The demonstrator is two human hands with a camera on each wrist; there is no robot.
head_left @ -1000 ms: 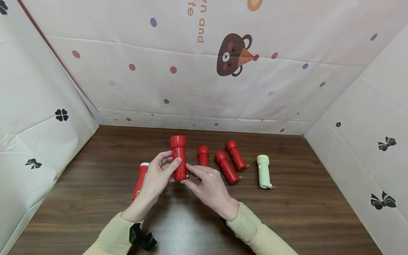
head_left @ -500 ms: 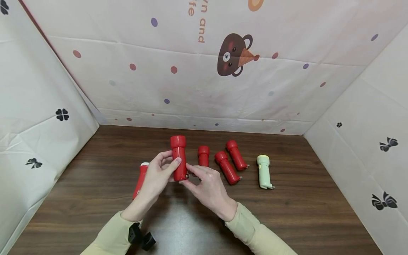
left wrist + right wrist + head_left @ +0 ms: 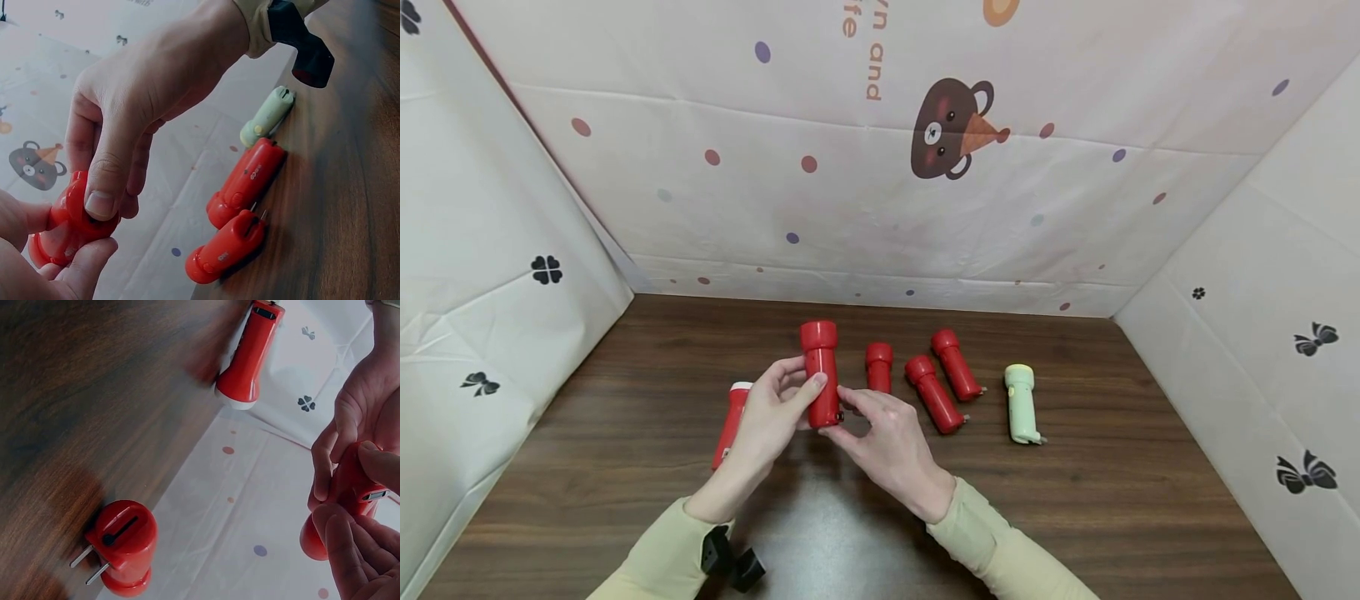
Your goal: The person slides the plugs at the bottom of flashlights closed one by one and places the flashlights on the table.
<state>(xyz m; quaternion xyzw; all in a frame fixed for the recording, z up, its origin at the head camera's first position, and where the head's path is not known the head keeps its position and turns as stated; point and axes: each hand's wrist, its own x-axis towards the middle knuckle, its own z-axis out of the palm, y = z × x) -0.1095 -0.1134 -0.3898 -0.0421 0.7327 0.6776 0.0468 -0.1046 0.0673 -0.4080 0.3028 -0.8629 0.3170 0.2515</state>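
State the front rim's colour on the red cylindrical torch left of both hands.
The front rim is white, clearest in the right wrist view.

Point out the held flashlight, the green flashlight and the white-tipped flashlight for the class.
Held flashlight point(image 3: 822, 362): head view, on its red barrel.
Green flashlight point(image 3: 1021, 407): head view, mid-barrel.
White-tipped flashlight point(image 3: 252, 353): right wrist view, on its red barrel.

My head view looks forward and down over the left hand and right hand. My wrist views face them from nearer, sharing the red flashlight held between them.
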